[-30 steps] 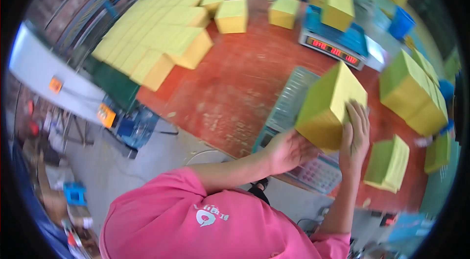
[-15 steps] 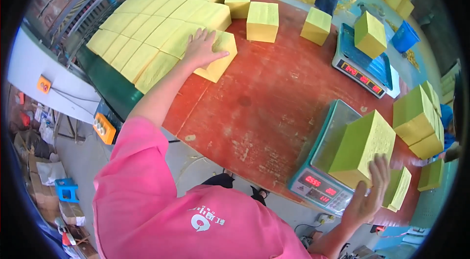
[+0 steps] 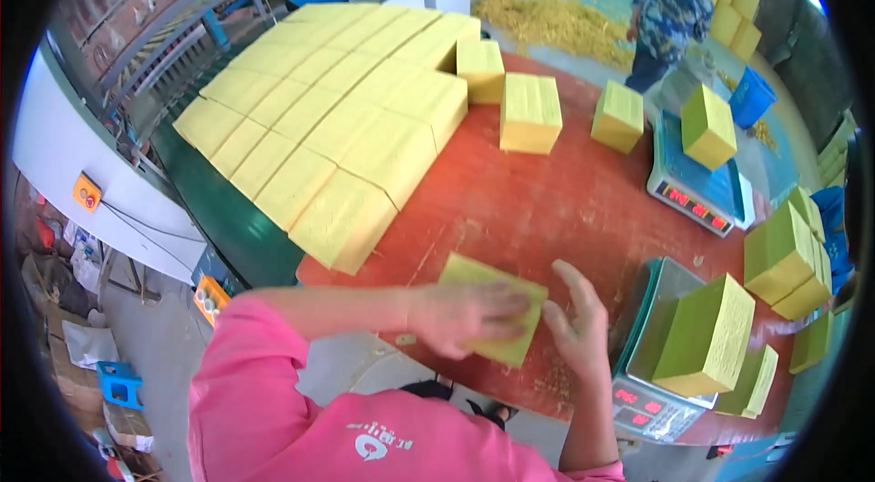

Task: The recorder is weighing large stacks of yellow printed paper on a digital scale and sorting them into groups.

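A yellow block point(image 3: 512, 347) is near the front edge of the red table, in front of my body. Across its upper face lies my left hand point(image 3: 465, 313), its fingers smeared by motion but pressed to the block. Close to the block's right side is my right hand point(image 3: 581, 323), thumb and fingers apart, holding nothing. Whether its thumb touches the block I cannot tell. Farther right stands a digital scale point(image 3: 638, 400) with a lit red display, and a large yellow block point(image 3: 706, 336) rests on its plate.
Rows of yellow blocks point(image 3: 337, 108) cover the left side. More single blocks point(image 3: 530, 113) stand along the far edge of the red table point(image 3: 510, 209). A second scale point(image 3: 697, 199) holds a block at the far right. Beyond, a person point(image 3: 673, 17) stands near yellow scraps point(image 3: 556, 26).
My left hand has brought a block from the corner of the rows toward me and rightward. My right hand has left the block on the near scale and moved left. The view has shifted.
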`<control>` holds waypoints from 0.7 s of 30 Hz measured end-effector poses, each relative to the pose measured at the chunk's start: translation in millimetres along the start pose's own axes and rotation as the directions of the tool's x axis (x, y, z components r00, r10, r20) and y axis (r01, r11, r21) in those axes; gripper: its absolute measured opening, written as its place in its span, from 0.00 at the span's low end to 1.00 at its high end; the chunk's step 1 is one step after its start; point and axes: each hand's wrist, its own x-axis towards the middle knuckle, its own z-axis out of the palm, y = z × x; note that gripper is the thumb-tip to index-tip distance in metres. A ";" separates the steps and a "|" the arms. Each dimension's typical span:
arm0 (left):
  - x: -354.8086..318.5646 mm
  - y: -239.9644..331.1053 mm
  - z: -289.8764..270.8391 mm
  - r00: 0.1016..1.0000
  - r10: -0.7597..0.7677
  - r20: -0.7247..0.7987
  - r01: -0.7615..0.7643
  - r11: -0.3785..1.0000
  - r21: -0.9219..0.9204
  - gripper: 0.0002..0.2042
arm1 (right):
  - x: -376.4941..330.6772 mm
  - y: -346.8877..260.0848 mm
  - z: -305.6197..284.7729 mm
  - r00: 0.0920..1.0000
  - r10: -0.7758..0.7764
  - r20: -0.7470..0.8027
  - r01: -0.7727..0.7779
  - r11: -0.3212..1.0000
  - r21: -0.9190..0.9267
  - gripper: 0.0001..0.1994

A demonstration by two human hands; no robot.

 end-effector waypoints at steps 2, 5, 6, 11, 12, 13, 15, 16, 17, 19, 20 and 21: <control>-9.1 25.1 -5.2 0.999 0.027 0.031 -0.027 1.000 0.004 0.34 | 12.1 7.9 17.8 0.996 0.005 0.092 -0.004 1.000 -0.018 0.25; -39.6 57.1 -6.6 0.981 -0.136 -0.137 0.153 0.981 0.121 0.31 | 3.4 24.7 36.1 0.960 0.065 0.274 -0.092 0.992 0.083 0.24; -50.8 67.6 -0.8 0.928 -0.267 -0.261 0.308 0.943 0.129 0.30 | -4.6 27.2 38.8 0.891 0.159 0.426 -0.241 0.960 0.145 0.24; -98.2 142.0 93.3 -0.002 -0.913 -0.409 0.536 0.344 -0.771 0.34 | -56.0 12.4 40.5 0.941 0.175 0.288 -0.179 0.984 -0.012 0.22; -95.0 153.6 108.4 -0.100 -0.981 -0.166 0.270 0.134 -0.953 0.33 | -68.6 11.1 41.9 0.955 0.146 0.258 -0.132 0.989 -0.072 0.23; -89.6 163.8 116.2 -0.127 -0.986 0.107 -0.026 -0.104 -0.994 0.32 | -79.7 8.0 41.7 0.960 0.132 0.248 -0.114 0.990 -0.085 0.23; -58.2 172.9 122.9 0.002 -1.000 0.009 -0.174 -0.009 -0.985 0.31 | -100.9 1.2 42.0 0.967 0.133 0.219 -0.114 0.989 -0.098 0.23; -43.0 177.4 127.1 0.105 -0.989 -0.104 -0.336 0.064 -0.940 0.30 | -108.4 -0.8 41.8 0.961 0.140 0.237 -0.115 0.986 -0.117 0.24; -38.1 175.8 137.0 0.130 -0.988 -0.077 -0.432 0.013 -0.902 0.27 | -116.1 -2.3 43.9 0.956 0.150 0.252 -0.119 0.984 -0.136 0.24; -36.0 184.2 139.8 0.147 -0.987 -0.061 -0.454 -0.012 -0.891 0.26 | -131.2 -2.0 48.6 0.973 0.125 0.193 -0.104 0.988 -0.116 0.25; -33.2 190.2 140.4 0.135 -0.989 -0.055 -0.493 -0.020 -0.870 0.26 | -138.7 -1.2 46.9 0.984 0.081 0.160 -0.065 0.992 -0.104 0.25; -36.4 193.3 148.1 0.071 -0.997 -0.045 -0.489 0.005 -0.873 0.27 | -144.8 -2.2 43.3 0.975 0.109 0.195 -0.088 0.990 -0.113 0.25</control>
